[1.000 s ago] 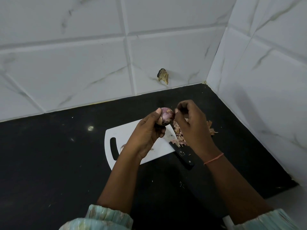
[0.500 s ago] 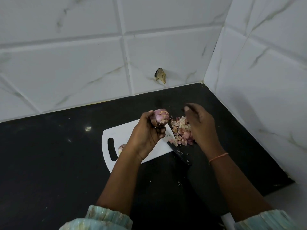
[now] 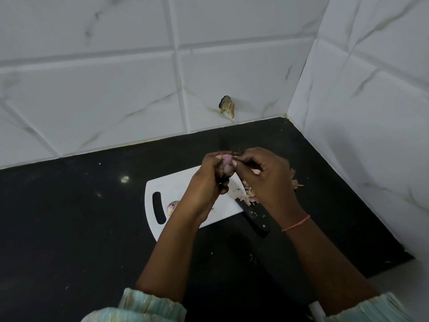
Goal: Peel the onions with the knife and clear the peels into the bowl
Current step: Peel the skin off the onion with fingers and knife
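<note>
1. While the left hand (image 3: 206, 182) gripped the onion (image 3: 226, 167) above the board's (image 3: 183, 184) 1 o'clock corner, the right hand (image 3: 267, 180) had come back from the peels (image 3: 249, 196), where it was half a second before.
2. Its fingertips (image 3: 239, 158) pinched at the onion's top, probably on a fresh strip of skin, though the view was too small to be sure.
3. Left fingers were curled round the onion, thumb on top.
4. That return suggested the last strip had been dropped on the pile and peeling went on by hand.
5. The knife (image 3: 254, 216) lay idle at the board's 4 o'clock edge, handle toward the person.
6. A second onion (image 3: 173, 206) sat at 8 o'clock by the handle slot.
7. No bowl was in view, so clearing had not begun.
</note>
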Demonstrator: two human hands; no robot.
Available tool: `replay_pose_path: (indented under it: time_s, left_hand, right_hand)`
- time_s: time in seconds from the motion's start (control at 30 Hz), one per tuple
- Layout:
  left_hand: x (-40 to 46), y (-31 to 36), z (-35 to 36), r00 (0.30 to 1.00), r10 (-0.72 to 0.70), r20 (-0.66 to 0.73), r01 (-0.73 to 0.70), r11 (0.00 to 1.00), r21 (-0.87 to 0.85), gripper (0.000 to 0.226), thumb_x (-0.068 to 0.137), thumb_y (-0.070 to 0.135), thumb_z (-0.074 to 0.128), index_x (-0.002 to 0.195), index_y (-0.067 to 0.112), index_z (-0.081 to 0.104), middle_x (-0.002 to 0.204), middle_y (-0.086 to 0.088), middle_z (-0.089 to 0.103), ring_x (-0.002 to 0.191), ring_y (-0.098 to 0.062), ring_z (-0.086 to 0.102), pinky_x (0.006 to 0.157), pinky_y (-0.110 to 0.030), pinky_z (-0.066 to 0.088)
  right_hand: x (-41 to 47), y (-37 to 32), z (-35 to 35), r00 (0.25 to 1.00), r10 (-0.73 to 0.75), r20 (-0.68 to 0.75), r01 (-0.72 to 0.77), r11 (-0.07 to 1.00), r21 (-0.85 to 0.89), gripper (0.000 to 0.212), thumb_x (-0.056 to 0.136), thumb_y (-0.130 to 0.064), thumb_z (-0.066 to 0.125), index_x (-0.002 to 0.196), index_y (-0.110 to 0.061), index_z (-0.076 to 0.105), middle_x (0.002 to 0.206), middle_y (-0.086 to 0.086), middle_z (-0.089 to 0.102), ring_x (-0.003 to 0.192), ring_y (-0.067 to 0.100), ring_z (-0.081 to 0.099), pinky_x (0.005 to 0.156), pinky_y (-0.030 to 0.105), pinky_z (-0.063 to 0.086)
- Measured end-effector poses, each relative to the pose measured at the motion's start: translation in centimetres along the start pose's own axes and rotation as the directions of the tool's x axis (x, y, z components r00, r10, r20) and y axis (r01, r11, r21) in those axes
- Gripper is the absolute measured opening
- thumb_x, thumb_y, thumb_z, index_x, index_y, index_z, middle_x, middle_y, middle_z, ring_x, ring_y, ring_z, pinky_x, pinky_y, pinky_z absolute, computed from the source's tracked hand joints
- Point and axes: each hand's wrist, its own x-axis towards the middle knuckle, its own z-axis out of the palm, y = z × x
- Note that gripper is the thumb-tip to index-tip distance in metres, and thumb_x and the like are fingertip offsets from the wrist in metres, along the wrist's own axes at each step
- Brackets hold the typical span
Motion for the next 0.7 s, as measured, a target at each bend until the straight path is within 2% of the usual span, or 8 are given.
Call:
replay_pose_path:
  time_s: [0.13, 0.2, 0.3, 0.53, 0.7]
  left_hand:
    - [-0.04, -0.1, -0.03, 1.0, 0.021, -0.014, -0.02, 1.0, 0.023, 0.032, 0.099, 0.029, 0.046, 0.12, 0.011, 0.062, 0.072, 0.001, 0.058, 0.064, -0.014, 0.04, 0.06, -0.03, 0.034]
    - [-0.11, -0.01, 0.12, 0.999, 0.028, -0.027, -0.027, 0.999, 0.022, 0.031, 0.1, 0.026, 0.044, 0.12, 0.011, 0.062, 0.071, 0.002, 0.059, 0.065, -0.013, 0.043, 0.061, -0.03, 0.035]
    - [-0.14, 0.22, 0.31, 0.999, 0.037, -0.034, -0.036, 0.999, 0.033, 0.029, 0.102, 0.025, 0.044, 0.12, 0.01, 0.061, 0.07, 0.003, 0.06, 0.066, -0.011, 0.046, 0.061, -0.029, 0.036]
    - [-0.26, 0.26, 0.3, 0.999, 0.034, -0.033, -0.033, 0.999, 0.033, 0.029, 0.102, 0.023, 0.041, 0.117, 0.01, 0.062, 0.075, -0.001, 0.059, 0.061, -0.011, 0.042, 0.058, -0.029, 0.034]
    - [-0.16, 0.42, 0.3, 1.0, 0.019, -0.014, -0.019, 0.999, -0.03, 0.03, 0.1, 0.022, 0.045, 0.119, 0.007, 0.062, 0.068, 0.002, 0.055, 0.061, -0.012, 0.04, 0.057, -0.028, 0.032]
  right_hand:
    - [-0.11, -0.17, 0.2, 0.999, 0.04, -0.009, -0.04, 0.999, 0.002, 0.006, 0.084, -0.009, 0.075, 0.089, -0.006, 0.074, 0.086, 0.002, 0.072, 0.08, 0.008, 0.067, 0.075, 0.015, 0.054]
    - [-0.21, -0.25, 0.22, 0.996, 0.09, -0.016, -0.089, 0.994, 0.057, 0.009, 0.083, -0.008, 0.075, 0.092, -0.006, 0.075, 0.087, -0.001, 0.071, 0.083, 0.004, 0.067, 0.076, 0.01, 0.051]
    - [-0.21, -0.24, 0.24, 0.993, 0.115, -0.028, -0.111, 0.988, 0.108, 0.012, 0.082, -0.009, 0.076, 0.093, -0.004, 0.075, 0.088, -0.003, 0.07, 0.085, 0.004, 0.067, 0.077, 0.01, 0.051]
    - [-0.3, 0.08, 0.32, 0.992, 0.114, -0.058, -0.11, 0.991, 0.077, 0.007, 0.082, -0.006, 0.076, 0.089, -0.006, 0.074, 0.084, -0.003, 0.07, 0.08, 0.004, 0.067, 0.074, 0.011, 0.052]
    - [-0.5, -0.44, 0.3, 0.992, 0.124, -0.027, -0.121, 0.986, 0.112, 0.016, 0.082, -0.017, 0.077, 0.094, -0.006, 0.075, 0.089, 0.0, 0.072, 0.085, 0.006, 0.068, 0.077, 0.016, 0.054]
